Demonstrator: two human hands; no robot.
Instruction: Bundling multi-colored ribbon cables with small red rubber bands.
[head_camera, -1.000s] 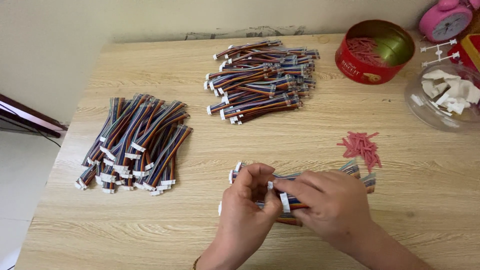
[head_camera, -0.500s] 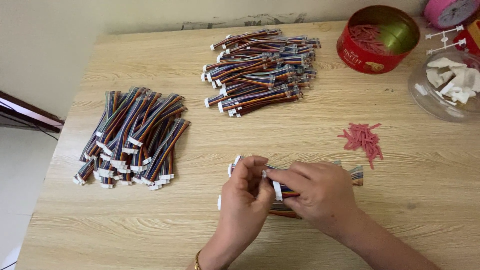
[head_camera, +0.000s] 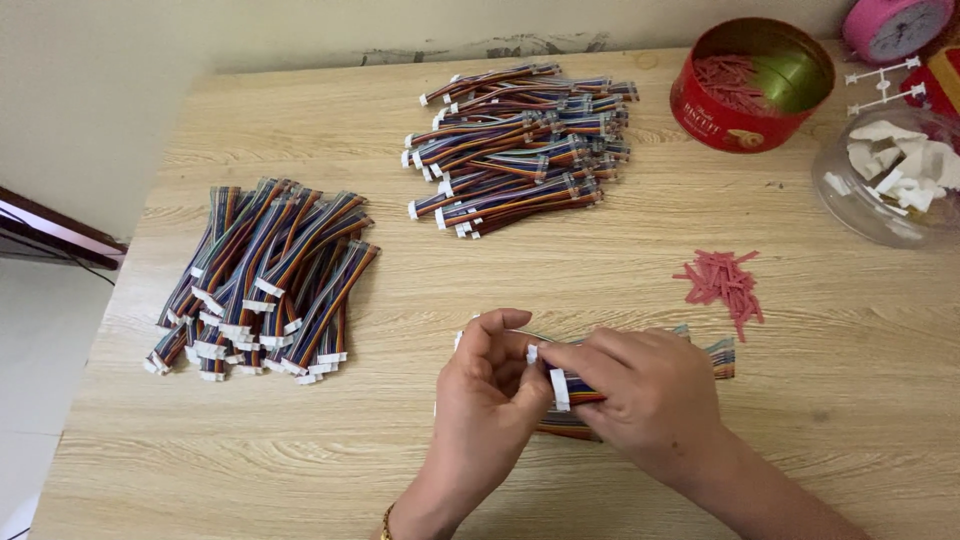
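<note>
Left hand (head_camera: 490, 385) and right hand (head_camera: 640, 395) both closed on small wire bundle (head_camera: 575, 388), pinched at white plug end, likely squaring plugs. Loose wire pile (head_camera: 265, 275) left of hands; red ties (head_camera: 722, 282) just beyond right hand, within reach.

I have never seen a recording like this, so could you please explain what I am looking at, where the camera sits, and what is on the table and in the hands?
There is no machine here: a person works with two bare hands, filmed by one camera worn on the head, looking down at a wooden table. The left hand and right hand together hold a small bundle of rainbow-coloured ribbon cables with white plug ends. A pile of the same cables lies at the left, and a second pile lies farther back. To the right are small pink strips, a round red tin with more strips inside, and a clear bowl of white plastic pieces.
</note>
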